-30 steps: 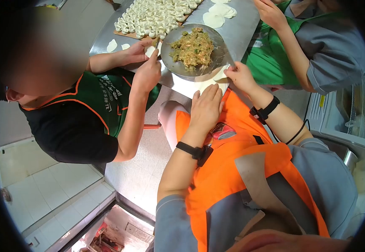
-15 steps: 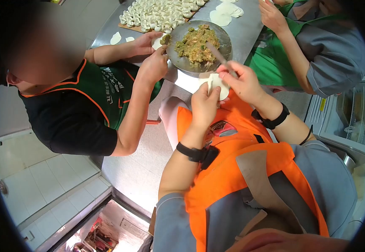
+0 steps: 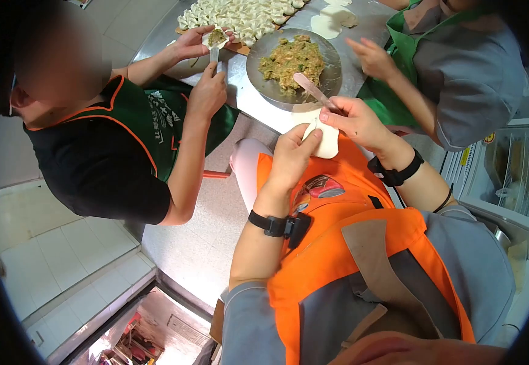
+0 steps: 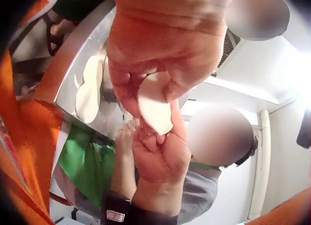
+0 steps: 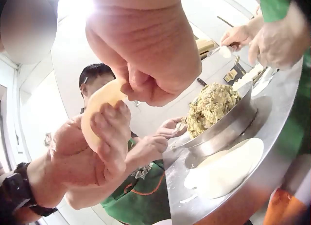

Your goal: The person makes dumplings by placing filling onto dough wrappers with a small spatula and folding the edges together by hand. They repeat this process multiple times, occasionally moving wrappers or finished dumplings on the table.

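Over the lap of the orange apron, my left hand pinches a round, pale dough wrapper between thumb and fingers. My right hand grips a flat spatula, while its fingertips are right at the wrapper's upper edge. The spatula's blade points over the near rim of a metal bowl heaped with chopped filling. In the left wrist view the wrapper is slightly bent between both hands. The right wrist view shows left fingers spread along one face of the wrapper.
More wrappers lie on the metal table beside the bowl. Rows of folded dumplings fill a board behind it. At left, a person holds a filled wrapper and a spatula; another person's hand is at right.
Both hands have lifted a wrapper from the table edge toward the apron, and it now hangs flatter. The right hand's spatula has swung over the bowl. The left person's wrapper has gained filling.
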Motion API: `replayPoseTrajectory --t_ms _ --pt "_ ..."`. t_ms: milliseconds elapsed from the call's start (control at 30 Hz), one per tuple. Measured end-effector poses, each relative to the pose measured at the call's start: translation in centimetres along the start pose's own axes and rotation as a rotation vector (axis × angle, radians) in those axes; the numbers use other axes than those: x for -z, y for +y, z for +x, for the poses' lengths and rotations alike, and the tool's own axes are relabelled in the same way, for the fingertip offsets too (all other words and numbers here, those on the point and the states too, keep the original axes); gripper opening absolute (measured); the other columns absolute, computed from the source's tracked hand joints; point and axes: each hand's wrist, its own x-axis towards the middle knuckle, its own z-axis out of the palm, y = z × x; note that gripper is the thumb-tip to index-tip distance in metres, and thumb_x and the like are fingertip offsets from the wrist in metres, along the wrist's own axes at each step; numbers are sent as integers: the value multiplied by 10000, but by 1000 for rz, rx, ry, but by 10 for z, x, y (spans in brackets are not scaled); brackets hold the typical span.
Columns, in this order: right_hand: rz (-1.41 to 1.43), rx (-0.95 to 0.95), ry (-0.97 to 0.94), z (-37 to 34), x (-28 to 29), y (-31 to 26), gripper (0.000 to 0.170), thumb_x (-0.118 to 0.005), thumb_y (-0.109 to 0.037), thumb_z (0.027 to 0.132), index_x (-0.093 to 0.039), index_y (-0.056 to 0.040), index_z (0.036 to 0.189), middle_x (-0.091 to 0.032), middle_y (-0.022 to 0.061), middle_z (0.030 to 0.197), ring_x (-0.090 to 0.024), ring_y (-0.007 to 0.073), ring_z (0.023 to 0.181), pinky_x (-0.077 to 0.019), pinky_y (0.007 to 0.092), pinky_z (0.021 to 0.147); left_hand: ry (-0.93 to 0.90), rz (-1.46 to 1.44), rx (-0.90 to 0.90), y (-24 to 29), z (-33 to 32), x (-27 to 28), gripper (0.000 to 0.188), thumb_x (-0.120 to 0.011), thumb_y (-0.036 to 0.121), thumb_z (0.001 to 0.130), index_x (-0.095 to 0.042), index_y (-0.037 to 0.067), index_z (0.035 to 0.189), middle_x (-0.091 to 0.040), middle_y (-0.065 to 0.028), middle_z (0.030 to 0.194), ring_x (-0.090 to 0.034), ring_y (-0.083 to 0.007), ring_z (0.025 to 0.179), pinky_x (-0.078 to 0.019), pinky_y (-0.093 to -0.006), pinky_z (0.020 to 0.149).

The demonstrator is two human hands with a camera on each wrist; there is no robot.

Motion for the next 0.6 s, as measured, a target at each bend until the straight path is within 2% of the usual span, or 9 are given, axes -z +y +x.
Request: replayPoseTrajectory --t_ms 100,200,333,433,533,600 --pt "5 97 2 -1 -11 4 325 -692 -157 890 -613 12 1155 -620 -9 953 -535 59 878 -460 244 748 85 -106 37 -5 7 3 353 -490 271 1023 -637 -37 1115 -681 -64 976 -632 -104 827 -505 -237 692" --pt "64 108 -27 -4 -15 7 323 -700 -142 878 -604 15 1145 -610 -10 952 -530 61 876 -463 247 752 204 -208 78 4 4 0 416 -438 331 1039 -649 -23 1100 -684 -63 954 -626 -101 762 -494 -238 628" --pt "-52 87 -2 -1 -6 20 192 -660 -152 901 -603 -6 1011 -568 -15 867 -500 50 827 -454 260 712 254 -281 103 -9 10 10 391 -463 305 1033 -648 -36 1080 -686 -71 890 -628 -114 694 -488 -232 572" --pt "-415 104 7 9 5 31 132 -621 -153 920 -634 -32 971 -574 38 806 -549 111 733 -463 320 649 192 -105 47 -15 12 5 339 -503 251 1017 -651 -53 1034 -683 -76 841 -637 -127 692 -499 -221 585" --pt "-1043 459 335 24 2 38 126 -609 -141 900 -676 -68 978 -569 102 769 -593 242 691 -467 388 610 137 -82 162 -14 17 18 268 -484 145 1001 -609 -70 1100 -683 -109 912 -665 -161 752 -537 -253 636" --pt "-1110 502 400 31 -2 30 163 -601 -134 880 -691 -93 1011 -574 117 770 -597 304 722 -476 413 614 206 -304 187 -18 24 18 263 -436 111 997 -571 -65 1137 -672 -131 953 -670 -189 774 -555 -288 664"
